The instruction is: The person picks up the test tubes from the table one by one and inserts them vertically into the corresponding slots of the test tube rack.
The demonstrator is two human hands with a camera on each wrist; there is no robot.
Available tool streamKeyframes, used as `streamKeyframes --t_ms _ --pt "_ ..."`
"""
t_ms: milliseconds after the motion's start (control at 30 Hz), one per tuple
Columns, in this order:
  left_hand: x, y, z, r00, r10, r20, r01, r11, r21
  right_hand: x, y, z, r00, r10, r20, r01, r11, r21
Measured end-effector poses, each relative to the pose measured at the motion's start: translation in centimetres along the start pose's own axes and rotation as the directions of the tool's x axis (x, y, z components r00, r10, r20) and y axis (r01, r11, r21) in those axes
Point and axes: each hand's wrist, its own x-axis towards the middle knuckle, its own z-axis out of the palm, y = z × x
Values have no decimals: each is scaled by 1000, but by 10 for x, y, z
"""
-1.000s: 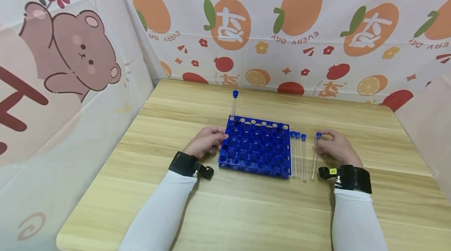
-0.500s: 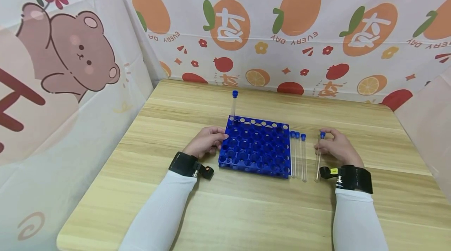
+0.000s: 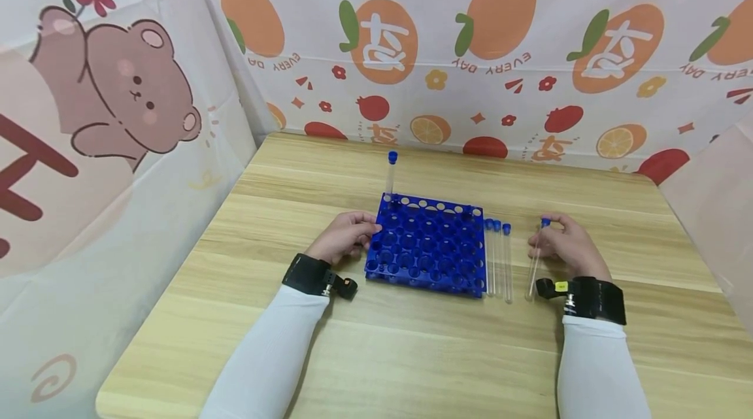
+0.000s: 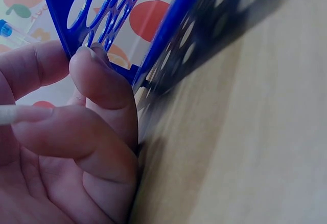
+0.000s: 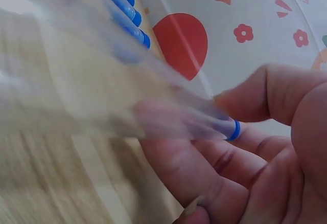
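A blue test tube rack with rows of round holes stands on the wooden table. My left hand holds its left edge between thumb and fingers; the left wrist view shows the fingertips at a corner of the rack. To the right of the rack, my right hand pinches a clear test tube near its blue cap. The right wrist view shows this tube running from the fingers across the picture. One capped tube stands upright in the rack's far left corner hole.
Several capped test tubes lie side by side along the rack's right side. Behind the table hangs a fruit-print cloth, and a bear-print cloth hangs at the left.
My right hand has shifted slightly right with the pinched tube, widening the gap to the other tubes. My left hand and the rack stay in place.
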Motion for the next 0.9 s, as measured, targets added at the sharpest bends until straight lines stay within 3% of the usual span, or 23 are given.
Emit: streamKeyframes --t_ms 167,367,467,600,700,900 --pt "-2 -2 -2 1000 -10 -5 10 1000 -14 -6 -12 6 1000 -3 -19 5 991 134" --pt "0 -5 -1 1000 -13 -13 13 1000 -21 -16 -44 23 982 -160 -96 183 927 328" --pt "1 -4 0 1000 -6 -5 5 1000 -28 -22 -62 36 961 -236 -147 274 890 364" --pt "1 -2 3 1000 -3 -3 3 999 -38 -27 -94 61 931 -325 -168 364 871 330" --pt "-1 -1 3 1000 -2 -8 2 999 -40 -25 -119 82 885 -433 -171 465 843 271" --pt "-2 -1 2 1000 1 -5 -1 999 -47 -13 -157 121 720 -665 -199 691 712 120"
